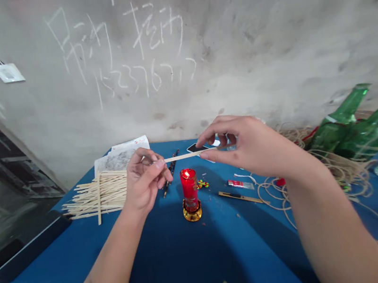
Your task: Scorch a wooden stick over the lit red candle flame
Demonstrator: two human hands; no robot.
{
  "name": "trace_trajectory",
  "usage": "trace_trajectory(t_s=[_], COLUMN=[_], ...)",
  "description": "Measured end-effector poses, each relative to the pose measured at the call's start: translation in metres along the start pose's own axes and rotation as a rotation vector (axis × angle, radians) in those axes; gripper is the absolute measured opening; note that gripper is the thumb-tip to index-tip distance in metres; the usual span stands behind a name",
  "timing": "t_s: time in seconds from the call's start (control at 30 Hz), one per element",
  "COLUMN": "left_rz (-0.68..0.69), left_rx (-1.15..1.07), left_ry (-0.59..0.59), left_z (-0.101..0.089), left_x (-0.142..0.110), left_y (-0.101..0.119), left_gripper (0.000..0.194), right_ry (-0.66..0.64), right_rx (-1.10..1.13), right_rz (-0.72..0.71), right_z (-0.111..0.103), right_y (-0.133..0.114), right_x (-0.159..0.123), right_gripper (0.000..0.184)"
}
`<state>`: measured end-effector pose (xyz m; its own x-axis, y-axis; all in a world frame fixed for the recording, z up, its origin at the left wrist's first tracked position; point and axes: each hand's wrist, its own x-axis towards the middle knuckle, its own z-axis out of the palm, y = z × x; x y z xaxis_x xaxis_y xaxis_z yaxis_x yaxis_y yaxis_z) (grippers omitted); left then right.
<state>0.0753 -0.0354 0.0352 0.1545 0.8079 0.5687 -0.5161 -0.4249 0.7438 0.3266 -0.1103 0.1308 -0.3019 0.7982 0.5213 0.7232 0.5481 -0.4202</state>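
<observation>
A thin pale wooden stick (191, 155) spans the space between my hands, nearly level, above a lit red candle (190, 189) on a gold base. My left hand (145, 179) pinches its left end between thumb and fingers. At the other end, the thumb and fingers of my right hand (237, 143) close around the stick. The flame glows inside the candle's top, below the stick and apart from it. Left of my left hand lies a pile of similar wooden sticks (111, 192), one laid across the others. Behind the hands is a dark phone-like object (195, 148), partly covered.
Green glass bottles (345, 112) lean at the right among loops of tan cord (344, 169). A red lighter (241, 184) and a narrow wooden strip (243, 197) rest on the blue table (186, 261). Papers (129, 151) lie at the back left, a black tray (26, 248) nearer.
</observation>
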Motion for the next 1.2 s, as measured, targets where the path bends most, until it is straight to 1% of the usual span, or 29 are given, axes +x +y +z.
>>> trace_trajectory(t_s=[0.1,0.2,0.27,0.37,0.43,0.53,0.67,0.77,0.9,0.97,1.07,1.2], left_rz=[-0.013,-0.022,-0.026,-0.029,-0.021,-0.014,-0.047,-0.031,0.009,0.011,0.016,0.021], left_rx=[0.002,-0.011,-0.029,-0.016,0.037,0.168,0.307,0.349,0.348,0.344,0.366,0.400], left_ry=[-0.003,-0.010,-0.018,-0.011,-0.007,-0.033,-0.042,0.034,0.230,0.296,0.337,0.337], left_z=[-0.001,-0.002,-0.003,-0.006,-0.009,-0.013,-0.016,-0.018,-0.024,-0.026,-0.028,-0.028], left_x=[0.001,0.002,0.002,0.002,0.002,0.002,0.001,0.002,0.007,0.009,0.011,0.011], left_y=[0.001,0.001,0.000,-0.002,-0.003,-0.004,-0.005,-0.007,-0.012,-0.013,-0.014,-0.014], left_gripper=[0.040,0.040,0.039,0.036,0.032,0.029,0.029,0.032,0.033,0.033,0.033,0.035], right_ry=[-0.045,-0.100,-0.146,-0.179,-0.186,-0.207,-0.281,-0.346,-0.393,-0.392,-0.400,-0.426], right_rx=[0.029,0.052,0.071,0.084,0.087,0.069,0.033,-0.015,-0.035,-0.036,-0.026,0.002], right_rz=[0.007,0.049,0.077,0.107,0.124,0.153,0.184,0.192,0.227,0.241,0.245,0.260], right_z=[0.001,0.002,0.000,-0.004,-0.009,-0.016,-0.022,-0.024,-0.026,-0.027,-0.027,-0.026], right_y=[0.000,0.000,0.001,0.003,0.006,0.012,0.022,0.030,0.039,0.042,0.044,0.044], right_x=[0.001,0.002,0.002,0.001,0.000,-0.002,-0.003,-0.004,-0.004,-0.004,-0.004,-0.003], right_gripper=[0.015,0.015,0.016,0.016,0.015,0.017,0.024,0.028,0.031,0.033,0.035,0.035])
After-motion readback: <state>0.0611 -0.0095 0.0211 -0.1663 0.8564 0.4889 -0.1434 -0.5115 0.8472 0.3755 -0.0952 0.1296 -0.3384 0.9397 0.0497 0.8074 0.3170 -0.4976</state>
